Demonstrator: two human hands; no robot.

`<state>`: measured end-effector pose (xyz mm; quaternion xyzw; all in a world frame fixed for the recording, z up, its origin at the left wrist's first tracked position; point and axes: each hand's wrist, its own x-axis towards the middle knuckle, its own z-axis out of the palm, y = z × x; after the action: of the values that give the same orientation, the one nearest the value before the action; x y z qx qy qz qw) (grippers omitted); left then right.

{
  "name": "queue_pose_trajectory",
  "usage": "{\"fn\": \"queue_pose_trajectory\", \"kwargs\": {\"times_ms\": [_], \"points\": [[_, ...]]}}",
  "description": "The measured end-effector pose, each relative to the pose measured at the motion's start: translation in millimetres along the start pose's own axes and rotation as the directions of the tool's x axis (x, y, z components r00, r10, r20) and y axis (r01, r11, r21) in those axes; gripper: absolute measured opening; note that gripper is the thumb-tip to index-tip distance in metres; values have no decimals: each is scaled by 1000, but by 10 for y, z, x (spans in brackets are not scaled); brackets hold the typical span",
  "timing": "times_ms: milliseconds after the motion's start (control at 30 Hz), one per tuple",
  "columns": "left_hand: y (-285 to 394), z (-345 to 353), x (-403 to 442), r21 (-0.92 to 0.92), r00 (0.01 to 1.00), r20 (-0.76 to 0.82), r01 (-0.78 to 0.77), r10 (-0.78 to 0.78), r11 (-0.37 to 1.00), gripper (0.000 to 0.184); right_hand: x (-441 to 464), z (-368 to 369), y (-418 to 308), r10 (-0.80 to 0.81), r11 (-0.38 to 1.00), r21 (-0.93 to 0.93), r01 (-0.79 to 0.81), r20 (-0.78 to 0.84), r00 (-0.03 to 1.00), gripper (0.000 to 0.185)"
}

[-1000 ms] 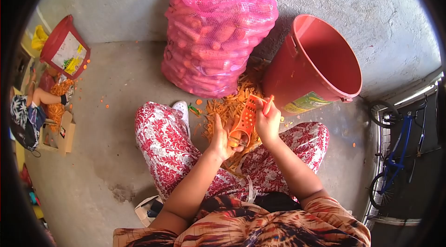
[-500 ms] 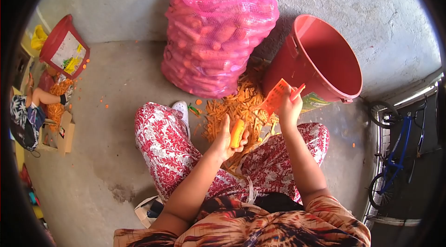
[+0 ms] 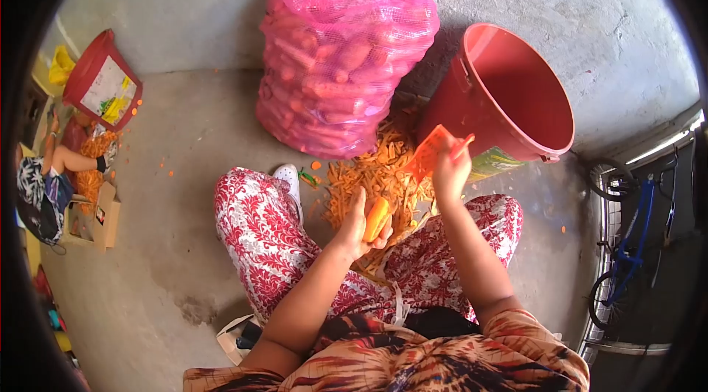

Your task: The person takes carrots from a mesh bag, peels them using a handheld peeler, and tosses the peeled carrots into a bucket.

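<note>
In my left hand [image 3: 355, 233] I hold a peeled carrot [image 3: 377, 218], my thumb along one side and my fingers curled around the other. My right hand [image 3: 451, 177] is closed on the handle of an orange perforated plastic grater [image 3: 426, 153]. Its flat, slotted face points left, above and apart from the carrot. Below both hands, a heap of orange carrot peelings [image 3: 361, 179] covers the floor between my legs. My right fingers partly hide the grater's handle.
A pink mesh sack [image 3: 343, 60] full of carrots stands against the wall, with a large red bucket [image 3: 472, 89] right of it. At the far left sit another person [image 3: 51, 178], a red tub [image 3: 103, 82] and a cardboard box [image 3: 103, 219]. A blue bicycle [image 3: 630, 244] is at the right.
My right hand has moved slightly left and down with the grater, whose face has tilted. The carrot has turned a little in my left hand.
</note>
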<state>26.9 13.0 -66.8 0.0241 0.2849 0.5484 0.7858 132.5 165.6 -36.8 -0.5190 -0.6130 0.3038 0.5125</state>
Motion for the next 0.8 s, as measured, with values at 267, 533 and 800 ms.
{"fn": "queue_pose_trajectory", "kwargs": {"times_ms": [267,533,800], "points": [[-73,-66,92,650,903,-156,-211,400,730,21,159,-318,160,122,980,129,-149,197,973,18],[179,-197,100,947,564,128,-314,816,68,19,-462,-307,197,107,981,-186,48,738,666,19],[208,-267,69,994,502,33,-110,864,26,18,-803,-264,286,56,979,-128,157,917,394,17]]}}
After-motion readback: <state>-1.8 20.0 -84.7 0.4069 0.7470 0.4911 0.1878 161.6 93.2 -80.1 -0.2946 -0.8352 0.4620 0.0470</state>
